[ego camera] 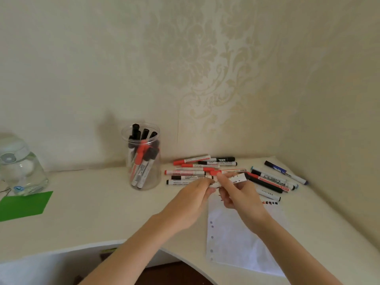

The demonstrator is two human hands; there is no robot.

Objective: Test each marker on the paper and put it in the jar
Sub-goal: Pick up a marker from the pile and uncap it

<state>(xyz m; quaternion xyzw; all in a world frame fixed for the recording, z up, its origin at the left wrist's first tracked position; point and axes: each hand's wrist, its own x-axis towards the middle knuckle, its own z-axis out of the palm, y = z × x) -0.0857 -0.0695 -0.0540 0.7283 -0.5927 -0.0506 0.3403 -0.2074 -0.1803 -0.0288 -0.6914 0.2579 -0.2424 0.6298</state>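
at the far left of the pale tabletop [82, 212] stood a clear lidded bottle [19, 167], its base just touching a green card [22, 205]. further right, near the wall, the clear jar [144, 157] stood upright and held a good bunch of black and red markers, so a fair share of the job looked done.

right of the jar lay a loose pile of markers [197, 168], red and black, touching and crossing one another, apparently not yet tested. just in front of that pile the two hands met. the left hand [191, 199] pinched the near end of a white marker [232, 179], and the right hand [238, 194] had its fingers curled round the barrel of that same marker, held above the top edge of the paper [232, 239]. whether the cap was coming off or going on could not be told; my guess was that this marker was at the testing step.

the paper, a punched loose leaf, showed small red and black marks [269, 203] near its top edge. beyond the right hand lay more markers [275, 179], black, red and blue, fanned toward the corner. many markers were left to do.

the tabletop was cream with a curved front edge, set into a corner of walls [205, 68] papered in a pale damask pattern.
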